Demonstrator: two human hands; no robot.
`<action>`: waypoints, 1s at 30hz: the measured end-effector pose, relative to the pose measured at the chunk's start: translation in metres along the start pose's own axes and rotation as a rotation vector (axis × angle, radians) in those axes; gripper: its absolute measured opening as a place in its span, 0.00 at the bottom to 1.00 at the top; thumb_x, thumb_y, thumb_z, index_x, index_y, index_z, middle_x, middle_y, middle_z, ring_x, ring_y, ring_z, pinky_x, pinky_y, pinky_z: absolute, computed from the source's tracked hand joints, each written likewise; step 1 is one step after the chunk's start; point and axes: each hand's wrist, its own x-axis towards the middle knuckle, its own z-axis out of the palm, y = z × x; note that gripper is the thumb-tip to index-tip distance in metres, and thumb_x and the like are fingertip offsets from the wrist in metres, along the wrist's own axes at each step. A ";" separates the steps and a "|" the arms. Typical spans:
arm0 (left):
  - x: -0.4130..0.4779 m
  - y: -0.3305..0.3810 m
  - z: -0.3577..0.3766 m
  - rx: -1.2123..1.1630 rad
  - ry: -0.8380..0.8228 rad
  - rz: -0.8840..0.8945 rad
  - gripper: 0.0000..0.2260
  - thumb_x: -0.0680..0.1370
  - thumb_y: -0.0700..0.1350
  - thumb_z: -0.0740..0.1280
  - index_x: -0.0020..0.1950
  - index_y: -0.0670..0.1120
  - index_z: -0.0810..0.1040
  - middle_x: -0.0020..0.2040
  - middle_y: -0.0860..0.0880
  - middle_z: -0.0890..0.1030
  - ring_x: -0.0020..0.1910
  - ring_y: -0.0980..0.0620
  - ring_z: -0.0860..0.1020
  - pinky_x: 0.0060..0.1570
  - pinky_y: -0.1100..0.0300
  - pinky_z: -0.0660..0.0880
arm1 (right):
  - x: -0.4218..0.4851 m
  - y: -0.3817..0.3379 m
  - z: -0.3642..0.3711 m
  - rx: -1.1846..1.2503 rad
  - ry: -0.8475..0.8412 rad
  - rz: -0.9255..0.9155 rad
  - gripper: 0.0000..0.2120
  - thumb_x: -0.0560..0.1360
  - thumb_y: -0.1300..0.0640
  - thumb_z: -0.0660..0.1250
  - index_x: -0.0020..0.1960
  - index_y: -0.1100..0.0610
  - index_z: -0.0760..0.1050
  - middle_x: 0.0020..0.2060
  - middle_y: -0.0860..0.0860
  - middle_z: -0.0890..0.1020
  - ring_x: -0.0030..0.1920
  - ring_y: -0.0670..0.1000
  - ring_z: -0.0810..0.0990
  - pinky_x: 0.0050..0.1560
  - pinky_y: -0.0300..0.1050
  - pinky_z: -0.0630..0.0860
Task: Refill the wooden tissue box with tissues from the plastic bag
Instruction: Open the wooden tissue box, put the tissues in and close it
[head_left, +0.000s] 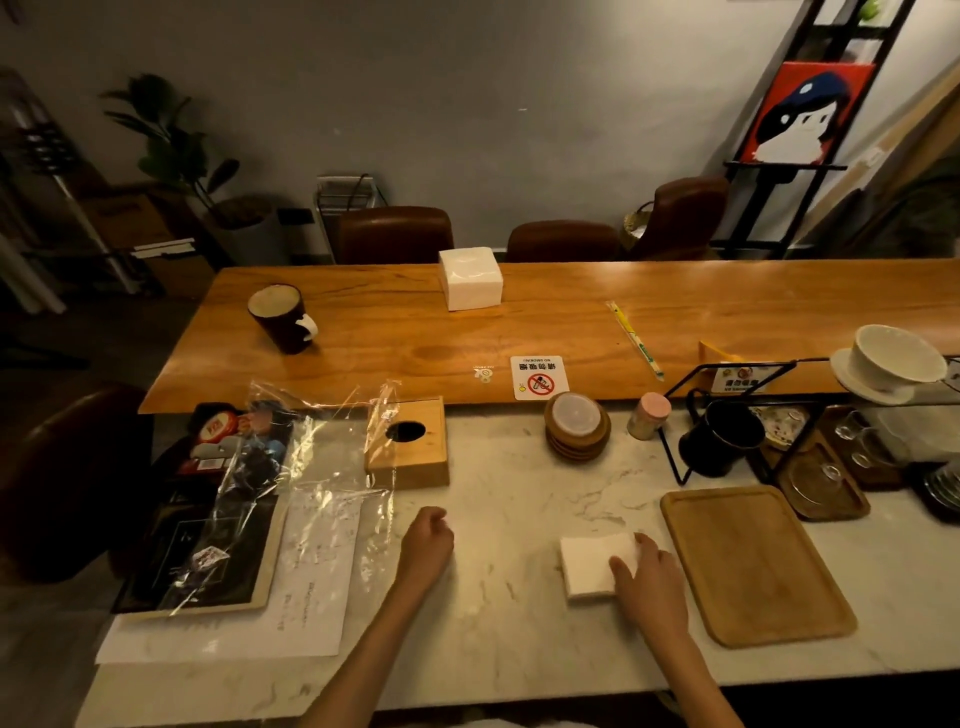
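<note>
The wooden tissue box (408, 446) stands on the marble counter, its dark oval opening facing up. A crumpled clear plastic bag (306, 467) lies to its left, touching the box's left side. A small white stack of tissues (589, 566) rests flat on the counter near me; my right hand (647, 577) lies on its right edge with fingers curled over it. My left hand (428, 543) is loosely closed with nothing in it, on the counter below the box. A larger white tissue block (471, 278) sits on the far wooden table.
A wooden tray (753, 566) lies right of the tissues. Stacked coasters (576, 428), a small pink-lidded jar (647, 415), a black mug (719, 441) and a wire rack (727, 384) stand behind. Paper sheet (311, 571) and framed board (208, 545) at left. A dark mug (280, 317) sits on the table.
</note>
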 end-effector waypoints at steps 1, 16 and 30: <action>0.005 -0.004 -0.012 0.009 0.011 -0.029 0.18 0.79 0.36 0.60 0.69 0.42 0.71 0.67 0.41 0.75 0.65 0.44 0.73 0.59 0.57 0.68 | -0.003 -0.010 0.001 -0.115 0.073 0.006 0.28 0.76 0.51 0.66 0.73 0.56 0.63 0.66 0.60 0.72 0.65 0.61 0.71 0.62 0.54 0.71; 0.069 0.020 -0.100 -0.311 -0.017 -0.020 0.27 0.82 0.40 0.57 0.80 0.48 0.51 0.79 0.46 0.57 0.76 0.44 0.60 0.74 0.50 0.60 | 0.022 -0.236 0.066 0.757 -0.640 -0.241 0.31 0.80 0.40 0.52 0.79 0.52 0.52 0.76 0.51 0.61 0.75 0.52 0.61 0.74 0.50 0.59; -0.043 0.009 -0.067 -0.489 -0.246 -0.005 0.21 0.83 0.55 0.51 0.76 0.53 0.62 0.71 0.55 0.70 0.70 0.56 0.68 0.75 0.53 0.59 | -0.059 -0.151 0.022 0.928 -0.633 -0.135 0.20 0.80 0.39 0.49 0.71 0.36 0.63 0.65 0.36 0.75 0.64 0.39 0.73 0.66 0.42 0.69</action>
